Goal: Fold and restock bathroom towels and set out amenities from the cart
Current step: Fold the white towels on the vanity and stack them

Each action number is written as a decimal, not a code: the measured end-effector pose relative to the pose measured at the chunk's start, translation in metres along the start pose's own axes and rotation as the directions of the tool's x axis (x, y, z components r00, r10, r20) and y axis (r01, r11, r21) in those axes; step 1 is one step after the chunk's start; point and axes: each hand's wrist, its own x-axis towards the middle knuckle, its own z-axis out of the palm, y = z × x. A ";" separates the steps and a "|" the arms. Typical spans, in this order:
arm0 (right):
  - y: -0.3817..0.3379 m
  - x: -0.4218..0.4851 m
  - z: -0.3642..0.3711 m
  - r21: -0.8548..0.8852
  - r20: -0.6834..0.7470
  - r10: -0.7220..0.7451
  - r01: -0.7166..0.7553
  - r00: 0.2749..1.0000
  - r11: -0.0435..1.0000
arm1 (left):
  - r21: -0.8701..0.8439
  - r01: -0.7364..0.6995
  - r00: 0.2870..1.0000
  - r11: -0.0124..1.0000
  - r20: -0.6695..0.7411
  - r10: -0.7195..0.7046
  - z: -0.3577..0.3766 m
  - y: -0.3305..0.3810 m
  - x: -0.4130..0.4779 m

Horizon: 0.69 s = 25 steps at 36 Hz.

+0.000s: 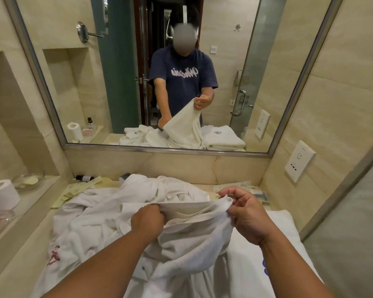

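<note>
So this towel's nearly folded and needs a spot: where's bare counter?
Best is the front-left counter, between the side ledge and the towel pile. The folded towel on the right has a flat top. The back edge is crowded: small bottle, paper cards, sachets.

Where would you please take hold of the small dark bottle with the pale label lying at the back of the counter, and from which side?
Pinch the small dark bottle across its labelled middle, coming down from above. It lies on its side, with the beige wall close behind and cream paper packets in front, so the top looks like the clearest approach.
</note>
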 end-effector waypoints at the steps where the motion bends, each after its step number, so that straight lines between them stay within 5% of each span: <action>1: -0.001 0.001 0.000 0.005 -0.010 -0.001 0.001 1.000 1.000 | -0.009 -0.003 1.000 1.000 -0.021 0.003 -0.002 0.001 0.002; 8: -0.010 0.005 -0.005 0.069 -0.076 -0.043 0.048 0.996 0.996 | 0.114 -0.055 0.993 0.992 -0.100 0.067 -0.018 -0.004 0.006; 17: -0.013 0.002 -0.010 0.050 -0.066 -0.070 0.073 0.995 0.996 | -0.180 0.076 0.992 0.981 -0.086 -0.093 -0.042 -0.009 0.022; 25: -0.023 -0.005 -0.009 -0.202 -0.108 -0.152 0.128 0.982 0.971 | -0.160 0.246 0.962 0.956 -0.082 -0.261 -0.070 -0.001 0.014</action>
